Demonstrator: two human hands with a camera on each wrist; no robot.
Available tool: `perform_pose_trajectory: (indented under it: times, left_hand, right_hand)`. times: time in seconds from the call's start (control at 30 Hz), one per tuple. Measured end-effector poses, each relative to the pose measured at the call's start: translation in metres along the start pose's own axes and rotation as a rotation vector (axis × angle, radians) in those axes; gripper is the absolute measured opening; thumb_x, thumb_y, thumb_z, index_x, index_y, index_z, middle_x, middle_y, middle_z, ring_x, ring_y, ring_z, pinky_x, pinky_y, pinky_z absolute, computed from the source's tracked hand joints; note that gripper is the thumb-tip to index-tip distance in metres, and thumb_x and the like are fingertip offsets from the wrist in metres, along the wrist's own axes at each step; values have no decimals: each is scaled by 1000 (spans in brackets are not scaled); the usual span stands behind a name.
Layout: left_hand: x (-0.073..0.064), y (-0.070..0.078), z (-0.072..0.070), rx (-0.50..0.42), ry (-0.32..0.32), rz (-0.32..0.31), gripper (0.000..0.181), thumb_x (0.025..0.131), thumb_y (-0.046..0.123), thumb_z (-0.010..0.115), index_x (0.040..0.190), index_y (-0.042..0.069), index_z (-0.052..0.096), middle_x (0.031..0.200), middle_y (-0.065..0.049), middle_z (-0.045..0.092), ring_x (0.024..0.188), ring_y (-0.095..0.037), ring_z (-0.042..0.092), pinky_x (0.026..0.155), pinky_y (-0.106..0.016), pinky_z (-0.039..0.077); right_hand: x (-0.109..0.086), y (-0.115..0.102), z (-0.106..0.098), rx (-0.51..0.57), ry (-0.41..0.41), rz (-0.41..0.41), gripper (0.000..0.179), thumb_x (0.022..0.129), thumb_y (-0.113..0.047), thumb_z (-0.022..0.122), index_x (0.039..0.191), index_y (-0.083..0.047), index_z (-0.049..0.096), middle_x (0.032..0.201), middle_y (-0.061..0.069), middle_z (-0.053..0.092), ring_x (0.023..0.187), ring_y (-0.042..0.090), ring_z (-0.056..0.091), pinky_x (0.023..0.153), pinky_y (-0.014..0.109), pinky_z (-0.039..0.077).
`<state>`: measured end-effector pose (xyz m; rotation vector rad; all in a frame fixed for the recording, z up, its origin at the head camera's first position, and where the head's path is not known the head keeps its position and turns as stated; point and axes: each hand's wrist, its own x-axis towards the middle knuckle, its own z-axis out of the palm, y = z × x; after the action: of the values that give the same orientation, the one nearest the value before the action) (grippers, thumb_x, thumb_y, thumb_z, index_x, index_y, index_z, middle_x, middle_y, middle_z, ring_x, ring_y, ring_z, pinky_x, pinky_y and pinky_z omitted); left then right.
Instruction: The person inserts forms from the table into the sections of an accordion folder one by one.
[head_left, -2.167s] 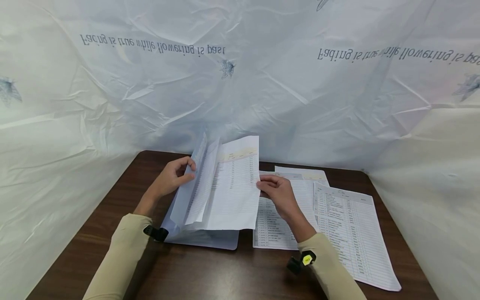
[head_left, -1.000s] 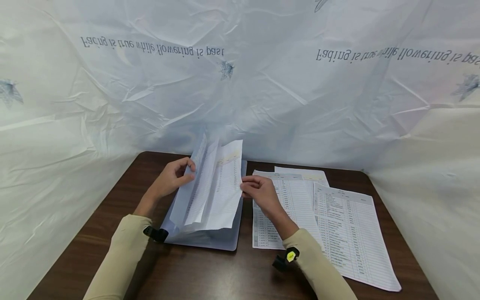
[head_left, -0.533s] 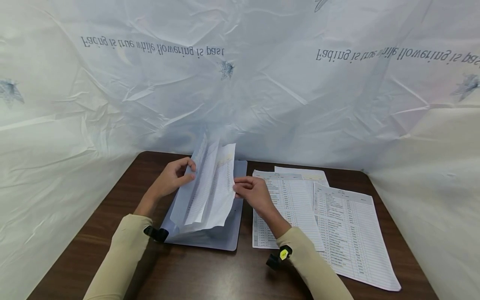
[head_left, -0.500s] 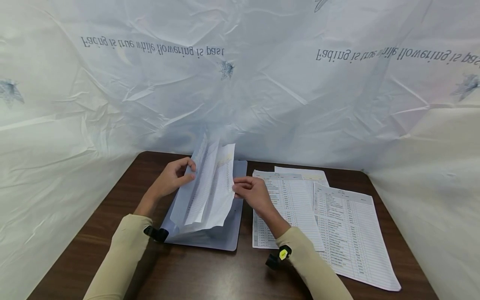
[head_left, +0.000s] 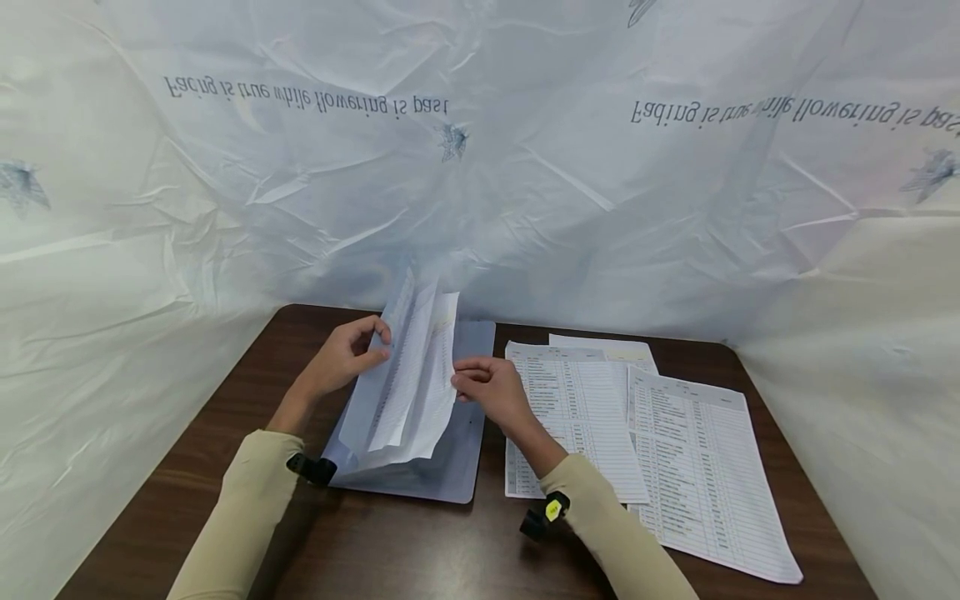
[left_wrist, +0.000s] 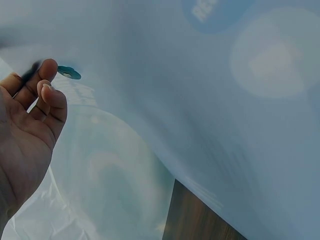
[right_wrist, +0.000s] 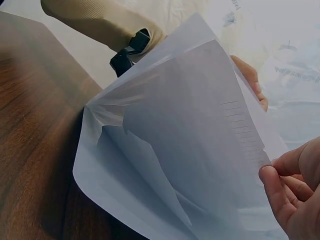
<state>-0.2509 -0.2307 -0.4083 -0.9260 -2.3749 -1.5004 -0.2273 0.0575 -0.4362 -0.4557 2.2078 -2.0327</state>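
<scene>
A pale blue plastic folder (head_left: 467,454) lies on the table in the head view with its cover (head_left: 366,404) raised. My left hand (head_left: 339,360) grips the edge of that cover. In the left wrist view a teal snap button (left_wrist: 69,73) shows by the fingertips. Printed sheets stand on edge inside the folder. My right hand (head_left: 495,392) pinches the right edge of the outermost sheet (head_left: 437,407) between thumb and fingers. The right wrist view shows the same pinch on this sheet (right_wrist: 190,100), above the folder's lower side. The inner sheets are partly hidden.
To the right, several printed sheets (head_left: 577,417) lie overlapping on the dark wooden table (head_left: 420,550); one sheet (head_left: 712,475) reaches nearest the front right. A white plastic curtain (head_left: 480,208) with printed lettering surrounds the table's back and sides.
My right hand has moved left, folding the outermost sheet toward the raised cover. More of the folder's lower side and the loose sheets now shows. My left hand stays in place.
</scene>
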Motion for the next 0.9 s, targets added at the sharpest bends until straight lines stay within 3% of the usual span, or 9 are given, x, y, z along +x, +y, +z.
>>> perform_pose_trajectory:
  times: [0.23,0.53,0.9]
  left_hand:
    - [-1,-1,0,-16,-3,-13,10,95,2,66,103,4,60,90,-8,54,64,-14,46,57,-29,42]
    - [-1,0,0,-17,-7,-16,10,95,3,65,103,4,60,89,-9,54,63,-14,45,58,-30,41]
    - [-1,-1,2,-27,-10,-20,9,96,4,65,103,5,59,87,-10,52,62,-15,44,57,-30,41]
  right_hand:
    - [1,4,5,-61,11,-15,24,93,-9,74,116,-2,74,103,14,76,79,13,72,70,28,58]
    - [1,6,9,-256,22,-77,22,93,-13,74,114,-8,76,101,8,77,70,12,70,64,28,57]
    - [1,7,8,-338,-15,-97,26,94,-15,74,119,-7,74,105,8,77,69,11,70,64,27,56]
